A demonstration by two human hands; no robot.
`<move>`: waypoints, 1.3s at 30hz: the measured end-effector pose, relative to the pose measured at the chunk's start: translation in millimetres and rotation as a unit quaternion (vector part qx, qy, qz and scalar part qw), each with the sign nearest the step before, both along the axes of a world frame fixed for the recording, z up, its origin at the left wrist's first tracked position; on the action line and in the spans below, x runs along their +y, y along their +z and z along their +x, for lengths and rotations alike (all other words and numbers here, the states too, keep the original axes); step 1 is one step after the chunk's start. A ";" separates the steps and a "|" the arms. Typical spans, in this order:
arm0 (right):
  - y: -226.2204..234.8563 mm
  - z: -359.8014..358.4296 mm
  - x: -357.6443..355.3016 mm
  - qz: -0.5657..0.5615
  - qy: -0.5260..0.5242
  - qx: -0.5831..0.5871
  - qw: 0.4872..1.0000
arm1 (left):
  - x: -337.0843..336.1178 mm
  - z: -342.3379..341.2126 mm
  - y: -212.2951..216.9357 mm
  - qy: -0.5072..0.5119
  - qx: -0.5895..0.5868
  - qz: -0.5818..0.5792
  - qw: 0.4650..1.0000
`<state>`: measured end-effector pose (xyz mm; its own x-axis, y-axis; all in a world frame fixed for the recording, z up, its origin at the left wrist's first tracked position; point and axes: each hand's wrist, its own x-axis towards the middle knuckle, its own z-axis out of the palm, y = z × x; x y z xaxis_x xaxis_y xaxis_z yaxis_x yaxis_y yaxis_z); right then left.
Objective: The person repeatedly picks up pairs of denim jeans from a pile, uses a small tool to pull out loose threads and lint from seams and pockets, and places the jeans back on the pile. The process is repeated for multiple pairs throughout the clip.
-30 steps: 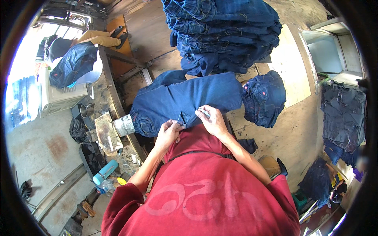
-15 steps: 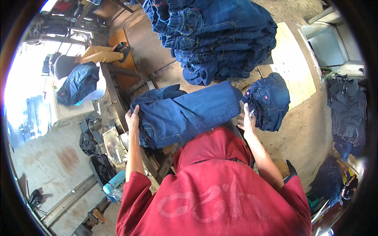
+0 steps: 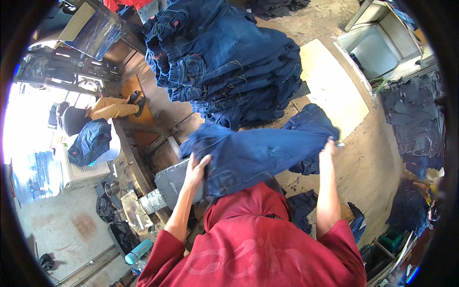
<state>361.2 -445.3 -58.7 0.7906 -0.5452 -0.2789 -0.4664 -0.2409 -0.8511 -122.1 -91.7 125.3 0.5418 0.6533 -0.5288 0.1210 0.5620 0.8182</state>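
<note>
red shirt (image 3: 258, 248), nearest, filling the lower middle; both forearms rise from its short sleeves.
left hand (image 3: 196, 170): fingers closed on the left end of a pair of jeans (image 3: 258, 153), over a grey metal plate (image 3: 169, 182).
right hand (image 3: 329, 146): closed on the right end of the same jeans, well apart from the left hand.
jeans: dark blue, stretched level between the two hands, just in front of the chest, above the wooden worktable (image 3: 334, 86).
dark cloth (image 3: 301, 205): lying below the jeans, beside the right forearm.
teal bottle (image 3: 138, 251): on the floor, lower left.
stack of jeans (image 3: 224, 62): tall folded pile on the worktable, beyond the held pair.
dark garments (image 3: 413, 119): heaped at the right.
white box (image 3: 382, 43): open, upper right.
seated person (image 3: 91, 129): far left, in a dark top and tan trousers, near a white machine (image 3: 79, 172).
</note>
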 end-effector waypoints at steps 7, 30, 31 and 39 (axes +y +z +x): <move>228.7 190.9 -192.3 0.305 -0.002 -0.281 0.910 | -14.3 278.6 97.1 -0.224 -0.241 -0.081 0.941; -16.3 69.2 20.6 -0.259 0.574 0.149 0.763 | 345.9 230.6 86.9 -0.092 0.417 0.853 0.299; -50.5 40.0 14.3 -0.419 0.550 0.187 0.698 | 359.7 223.6 73.9 -0.076 0.385 0.872 0.293; -150.9 -58.0 -57.5 -0.458 0.518 0.112 0.713 | 451.2 200.1 106.5 -0.140 0.356 0.910 0.159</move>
